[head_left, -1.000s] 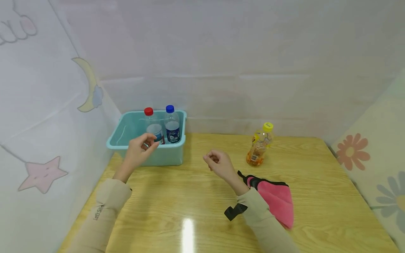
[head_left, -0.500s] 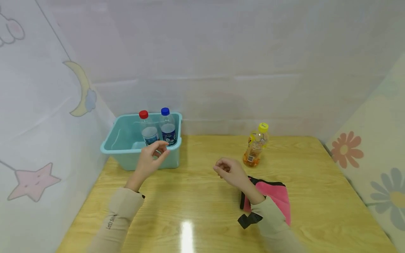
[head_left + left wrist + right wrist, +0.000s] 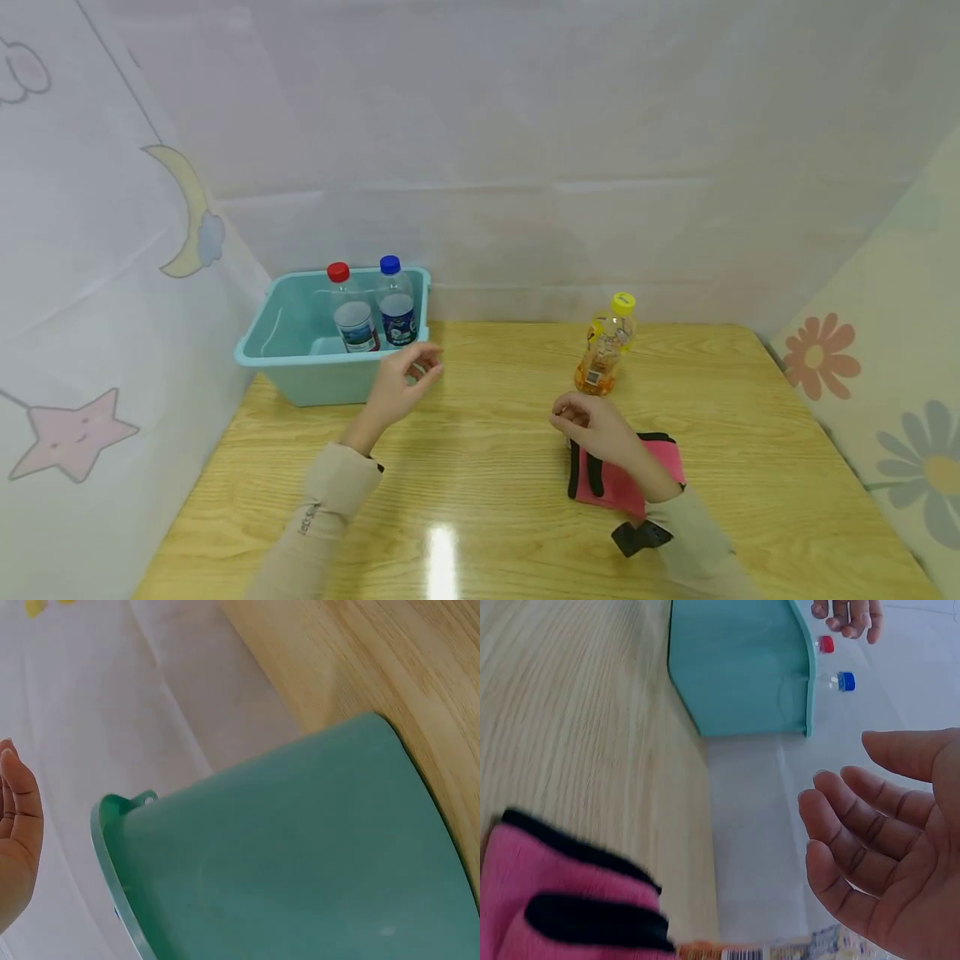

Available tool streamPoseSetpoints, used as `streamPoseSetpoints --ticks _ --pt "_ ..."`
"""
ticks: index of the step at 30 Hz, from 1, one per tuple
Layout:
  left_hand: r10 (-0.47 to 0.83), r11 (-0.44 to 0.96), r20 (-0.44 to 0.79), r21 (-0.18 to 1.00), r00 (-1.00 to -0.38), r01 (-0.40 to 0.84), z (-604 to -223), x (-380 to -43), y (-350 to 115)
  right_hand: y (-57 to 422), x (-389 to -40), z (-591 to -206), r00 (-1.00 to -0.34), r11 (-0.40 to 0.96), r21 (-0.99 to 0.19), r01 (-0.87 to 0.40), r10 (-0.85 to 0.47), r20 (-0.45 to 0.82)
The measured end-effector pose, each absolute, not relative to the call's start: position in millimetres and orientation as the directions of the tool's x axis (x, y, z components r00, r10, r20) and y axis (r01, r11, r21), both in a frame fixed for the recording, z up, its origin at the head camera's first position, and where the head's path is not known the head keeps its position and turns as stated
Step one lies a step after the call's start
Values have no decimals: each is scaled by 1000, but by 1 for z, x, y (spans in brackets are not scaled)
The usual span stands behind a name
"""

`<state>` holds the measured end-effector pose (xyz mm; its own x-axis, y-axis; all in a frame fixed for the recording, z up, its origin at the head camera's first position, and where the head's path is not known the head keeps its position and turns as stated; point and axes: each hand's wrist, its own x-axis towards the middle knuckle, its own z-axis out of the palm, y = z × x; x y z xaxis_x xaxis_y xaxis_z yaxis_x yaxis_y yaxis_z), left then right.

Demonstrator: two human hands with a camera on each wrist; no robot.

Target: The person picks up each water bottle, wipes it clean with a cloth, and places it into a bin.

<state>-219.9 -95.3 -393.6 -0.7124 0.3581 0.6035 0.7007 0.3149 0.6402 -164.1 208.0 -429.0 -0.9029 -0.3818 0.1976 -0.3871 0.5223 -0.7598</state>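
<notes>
My left hand (image 3: 397, 385) hovers by the front right corner of a light-blue plastic bin (image 3: 318, 387), fingers loosely bent and holding nothing. Inside the bin stand a red-capped bottle (image 3: 354, 321) and a blue-capped bottle (image 3: 397, 315). Over a folded pink cloth with black edging (image 3: 611, 490) is my right hand (image 3: 603, 432), which partly hides it. The right wrist view shows that hand's fingers (image 3: 855, 832) loosely curled with nothing between them. Just behind it, a yellow-capped bottle with orange liquid (image 3: 602, 357) stands on the table.
The wooden table (image 3: 480, 467) reaches back to a white sheet wall (image 3: 495, 225). Printed sheets close in the left and right sides. A black strap (image 3: 641, 537) hangs at the right cuff.
Both hands have moved to the right. The left went from over the bin's front rim to its right corner; the right came over the pink cloth. The view shifted slightly.
</notes>
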Motion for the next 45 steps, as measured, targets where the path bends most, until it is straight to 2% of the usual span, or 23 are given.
streamPoseSetpoints --ticks 8,14,22,33,45 --pt "432 312 556 647 -710 696 -405 -236 -79 246 -158 -437 -905 659 -650 -378 -409 112" --pt "470 322 548 624 -692 712 -406 -244 -58 270 -148 -445 -930 794 -539 -282 -364 -50" --pt "509 317 448 696 -735 644 -410 -248 -28 280 -135 -469 -908 857 -452 -249 -369 -199" --pt "574 355 315 736 -756 577 -411 -260 18 277 -127 -482 -896 872 -403 -277 -386 -220" --pt "600 439 264 681 -756 586 -417 -276 66 270 -128 -487 -902 910 -278 -308 -372 -220"
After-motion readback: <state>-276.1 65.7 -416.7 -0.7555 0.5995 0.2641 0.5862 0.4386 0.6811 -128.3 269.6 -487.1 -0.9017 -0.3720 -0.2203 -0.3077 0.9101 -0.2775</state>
